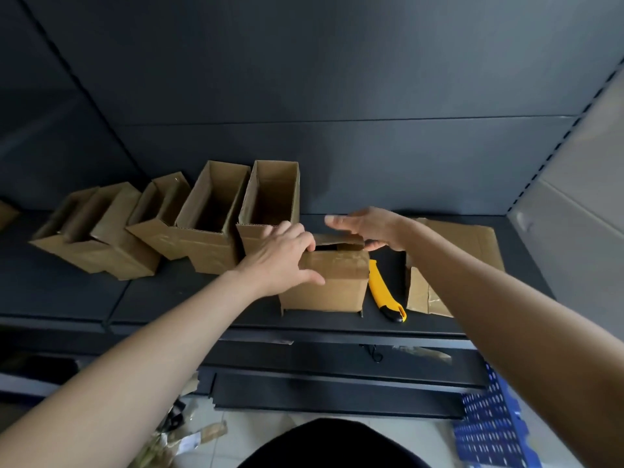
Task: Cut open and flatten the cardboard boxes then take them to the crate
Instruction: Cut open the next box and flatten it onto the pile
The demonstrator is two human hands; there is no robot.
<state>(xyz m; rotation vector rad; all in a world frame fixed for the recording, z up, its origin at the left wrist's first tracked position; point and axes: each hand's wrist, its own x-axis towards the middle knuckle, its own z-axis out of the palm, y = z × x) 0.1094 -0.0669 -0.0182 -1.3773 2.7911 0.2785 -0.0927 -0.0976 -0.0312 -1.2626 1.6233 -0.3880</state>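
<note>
Head view: both hands work one small cardboard box at the front of the dark shelf.

The left hand clasps the box's upper left corner, thumb on the taped front. The right hand pinches the raised rear flap, fingers extended. A yellow utility knife lies just beside the box. Flattened cardboard lies right of it. Open boxes stand behind, left. A blue crate sits at lower right.
</note>
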